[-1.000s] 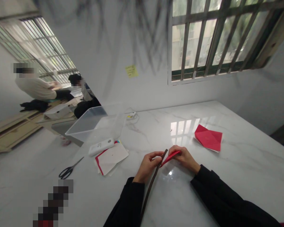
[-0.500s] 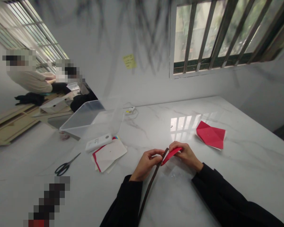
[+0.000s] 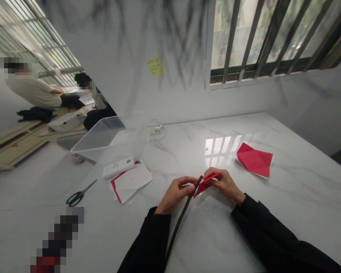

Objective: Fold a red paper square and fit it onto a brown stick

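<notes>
Above the marble-patterned table, my right hand (image 3: 221, 182) pinches a folded piece of red paper (image 3: 204, 186) between thumb and fingers. Its two red flaps now stand a little apart. My left hand (image 3: 176, 193) is closed at the paper's left end, its fingertips partly covered by a dark brown strip (image 3: 180, 220). That strip slants from the bottom edge up past the fingertips; whether the left hand grips it I cannot tell. Another creased red paper (image 3: 255, 161), white underneath, lies to the right beyond my right hand.
On the left lie black-handled scissors (image 3: 78, 195), a stack of white and coloured paper (image 3: 135, 184) and a white device (image 3: 118, 168). Behind them stands a clear plastic bin (image 3: 86, 146). A small white gadget with a cable (image 3: 158, 128) is near the wall. Two people sit in the left background.
The red paper in my hands has opened slightly, showing a lower flap under the upper one. My hands stay almost in place; the view has shifted a little.
</notes>
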The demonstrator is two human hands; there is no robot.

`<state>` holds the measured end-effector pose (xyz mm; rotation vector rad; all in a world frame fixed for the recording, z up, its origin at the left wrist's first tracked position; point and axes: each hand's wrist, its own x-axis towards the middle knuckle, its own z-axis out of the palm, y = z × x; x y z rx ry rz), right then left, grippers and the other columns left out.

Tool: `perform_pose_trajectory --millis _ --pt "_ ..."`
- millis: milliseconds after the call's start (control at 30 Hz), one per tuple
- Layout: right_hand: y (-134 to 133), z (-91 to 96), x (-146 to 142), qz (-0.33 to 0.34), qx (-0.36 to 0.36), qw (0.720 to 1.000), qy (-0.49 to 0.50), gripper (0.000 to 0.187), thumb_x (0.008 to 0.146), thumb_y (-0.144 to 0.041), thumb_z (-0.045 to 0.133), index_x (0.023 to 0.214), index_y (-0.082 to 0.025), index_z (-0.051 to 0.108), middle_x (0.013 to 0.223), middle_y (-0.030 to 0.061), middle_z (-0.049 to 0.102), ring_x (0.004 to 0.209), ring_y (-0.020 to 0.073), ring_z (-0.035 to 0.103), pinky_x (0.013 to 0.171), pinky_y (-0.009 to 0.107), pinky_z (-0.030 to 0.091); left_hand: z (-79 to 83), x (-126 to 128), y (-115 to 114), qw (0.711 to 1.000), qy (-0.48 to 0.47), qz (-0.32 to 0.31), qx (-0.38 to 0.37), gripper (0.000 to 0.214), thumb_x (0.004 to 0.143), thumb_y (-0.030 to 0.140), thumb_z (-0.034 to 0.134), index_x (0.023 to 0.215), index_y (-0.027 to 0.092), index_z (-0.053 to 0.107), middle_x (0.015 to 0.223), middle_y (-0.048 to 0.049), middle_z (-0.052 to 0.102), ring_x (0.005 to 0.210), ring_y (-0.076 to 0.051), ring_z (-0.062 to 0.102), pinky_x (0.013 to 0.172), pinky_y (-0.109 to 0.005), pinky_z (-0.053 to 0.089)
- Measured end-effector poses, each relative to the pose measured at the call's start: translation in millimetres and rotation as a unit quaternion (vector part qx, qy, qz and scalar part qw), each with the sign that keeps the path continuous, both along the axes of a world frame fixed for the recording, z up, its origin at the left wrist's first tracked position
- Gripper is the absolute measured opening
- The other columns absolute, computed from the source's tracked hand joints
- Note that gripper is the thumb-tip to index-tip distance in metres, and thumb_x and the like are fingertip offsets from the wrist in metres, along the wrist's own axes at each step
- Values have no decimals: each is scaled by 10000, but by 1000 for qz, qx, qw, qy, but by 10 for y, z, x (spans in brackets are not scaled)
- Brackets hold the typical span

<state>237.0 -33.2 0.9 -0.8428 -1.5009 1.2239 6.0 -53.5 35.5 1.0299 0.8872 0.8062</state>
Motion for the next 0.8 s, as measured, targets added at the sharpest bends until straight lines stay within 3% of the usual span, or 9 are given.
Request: perform_pose_trajectory --millis 500,633,800 --pt "-27 93 30 -1 18 1000 -3 215 880 -420 792 874 -206 765 897 59 722 850 210 663 808 345 526 35 33 -12 1000 -2 3 5 365 740 379 886 1012 156 790 928 -66 744 740 -160 632 740 -289 488" --pt "-26 58 27 15 -42 999 6 231 850 -403 818 923 -193 755 905 51 742 855 206 674 801 335 531 7 9 0 1000 7 -10 6 396 748 389 880 1051 151 786 930 -74 744 739 -160 617 702 -273 450" --pt "-48 47 9 65 -136 987 55 428 821 -384 845 1182 -204 704 1063 62 770 904 203 710 806 328 563 -18 10 -6 999 16 -30 14 403 773 373 859 1097 145 785 963 -82 751 712 -136 567 641 -250 379"
